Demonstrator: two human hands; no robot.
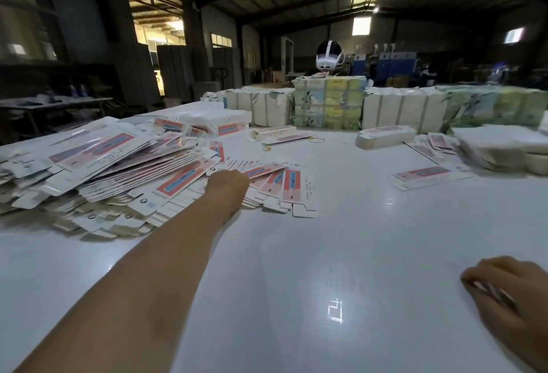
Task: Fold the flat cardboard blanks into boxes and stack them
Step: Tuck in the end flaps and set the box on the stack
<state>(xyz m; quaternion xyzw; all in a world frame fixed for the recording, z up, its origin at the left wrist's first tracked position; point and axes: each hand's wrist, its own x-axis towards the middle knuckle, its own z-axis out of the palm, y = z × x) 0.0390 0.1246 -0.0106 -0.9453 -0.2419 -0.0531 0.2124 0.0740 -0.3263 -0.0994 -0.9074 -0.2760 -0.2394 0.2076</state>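
Two hands work over the white worktop (296, 254): the left hand (226, 184) reaches onto the fanned cardboard blanks (275, 178), its grip hidden; the right hand (510, 292) rests loosely curled, holding nothing.

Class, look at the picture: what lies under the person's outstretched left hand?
The left hand rests on fanned flat blanks at the edge of the big pile. The blank directly beneath it and the fingers are hidden by the hand.

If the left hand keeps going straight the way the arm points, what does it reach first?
The fanned flat blanks right ahead of the left hand; it seems to be at their near edge already, though contact is unclear.
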